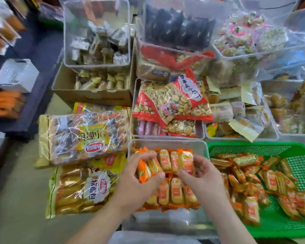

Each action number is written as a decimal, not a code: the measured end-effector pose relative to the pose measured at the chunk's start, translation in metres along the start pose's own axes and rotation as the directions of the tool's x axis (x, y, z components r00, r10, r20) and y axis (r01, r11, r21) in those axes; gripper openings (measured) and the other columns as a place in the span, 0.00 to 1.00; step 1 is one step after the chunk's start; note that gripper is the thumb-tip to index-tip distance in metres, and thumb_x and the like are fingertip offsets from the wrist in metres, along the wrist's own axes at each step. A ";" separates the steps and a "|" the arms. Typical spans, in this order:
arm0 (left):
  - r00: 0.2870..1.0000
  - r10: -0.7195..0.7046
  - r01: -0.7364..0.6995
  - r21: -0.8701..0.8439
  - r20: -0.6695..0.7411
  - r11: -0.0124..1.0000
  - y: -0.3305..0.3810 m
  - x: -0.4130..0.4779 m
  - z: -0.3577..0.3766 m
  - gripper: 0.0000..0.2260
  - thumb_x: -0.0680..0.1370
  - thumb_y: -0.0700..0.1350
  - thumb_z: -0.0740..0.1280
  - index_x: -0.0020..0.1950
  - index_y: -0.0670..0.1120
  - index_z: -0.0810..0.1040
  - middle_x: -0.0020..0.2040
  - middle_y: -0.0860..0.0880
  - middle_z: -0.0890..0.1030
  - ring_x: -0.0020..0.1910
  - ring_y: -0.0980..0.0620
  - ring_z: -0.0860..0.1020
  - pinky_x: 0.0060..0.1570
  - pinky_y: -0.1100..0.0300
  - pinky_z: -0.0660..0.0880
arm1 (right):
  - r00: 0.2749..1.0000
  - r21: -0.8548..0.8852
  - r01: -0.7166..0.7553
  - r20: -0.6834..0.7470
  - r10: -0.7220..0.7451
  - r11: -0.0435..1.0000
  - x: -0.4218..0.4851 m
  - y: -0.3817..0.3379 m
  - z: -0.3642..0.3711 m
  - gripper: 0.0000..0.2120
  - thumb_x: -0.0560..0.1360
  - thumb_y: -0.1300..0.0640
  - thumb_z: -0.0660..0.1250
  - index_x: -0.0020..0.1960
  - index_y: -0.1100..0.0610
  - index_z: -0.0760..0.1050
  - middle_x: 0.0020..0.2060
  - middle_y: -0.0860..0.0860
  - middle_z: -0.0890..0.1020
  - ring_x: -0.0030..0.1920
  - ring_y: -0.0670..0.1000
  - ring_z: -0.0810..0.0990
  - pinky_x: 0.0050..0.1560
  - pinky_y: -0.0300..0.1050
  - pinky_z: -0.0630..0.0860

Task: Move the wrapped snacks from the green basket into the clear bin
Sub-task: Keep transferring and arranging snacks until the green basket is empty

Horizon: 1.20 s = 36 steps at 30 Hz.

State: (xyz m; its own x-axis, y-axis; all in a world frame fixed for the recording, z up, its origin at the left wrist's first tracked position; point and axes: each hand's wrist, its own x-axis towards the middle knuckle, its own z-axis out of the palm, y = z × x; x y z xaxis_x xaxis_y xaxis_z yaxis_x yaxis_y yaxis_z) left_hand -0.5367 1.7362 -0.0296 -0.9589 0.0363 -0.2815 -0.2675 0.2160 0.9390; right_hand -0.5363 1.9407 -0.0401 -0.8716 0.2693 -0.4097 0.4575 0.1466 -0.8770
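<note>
- Here, a bunch of small orange-and-yellow wrapped snacks (167, 162) is held side by side between both hands, over the far half of the rectangular clear plastic bin (166, 142).
- The left hand (137, 176) grips the left end of the bunch, its fingers curled over the far side of the wrappers and the thumb pressing on the near side.
- The right hand (205, 175) grips the right end the same way, fingers wrapped over the outermost snack and the thumb tip pointing inward beneath the row.
- More of the same snacks lie packed in a neat row in the near half of the bin, below the hands.
- The green plastic mesh basket (253, 147) stands just to the right of the bin and touches it; a loose pile of the same snacks covers much of its bottom.
- To the left of the bin lie two large crinkled gold bags of bread rolls (81, 136).
- Beyond the bin, a red bag of small round biscuits (171, 101) tops another clear container.
- Farther back and to the left is an open brown cardboard box (92, 95) of pale wrapped sweets.
</note>
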 end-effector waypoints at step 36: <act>0.983 -0.014 0.019 -0.026 0.181 0.999 -0.012 0.006 -0.066 0.31 0.74 0.52 0.80 0.70 0.75 0.71 0.72 0.66 0.69 0.73 0.64 0.69 0.73 0.52 0.73 | 0.947 -0.130 -0.099 0.292 0.134 0.987 -0.006 -0.043 0.091 0.15 0.78 0.41 0.71 0.60 0.48 0.83 0.39 0.43 0.85 0.36 0.43 0.82 0.46 0.46 0.86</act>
State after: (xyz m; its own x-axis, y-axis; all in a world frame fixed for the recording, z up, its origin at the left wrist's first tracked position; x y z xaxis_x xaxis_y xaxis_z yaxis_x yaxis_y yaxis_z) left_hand -0.5456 1.6700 -0.0293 -0.9221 0.2091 -0.3257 -0.2880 0.1916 0.9383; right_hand -0.5668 1.8463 -0.0229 -0.8157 -0.0030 -0.5785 0.5608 0.2414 -0.7920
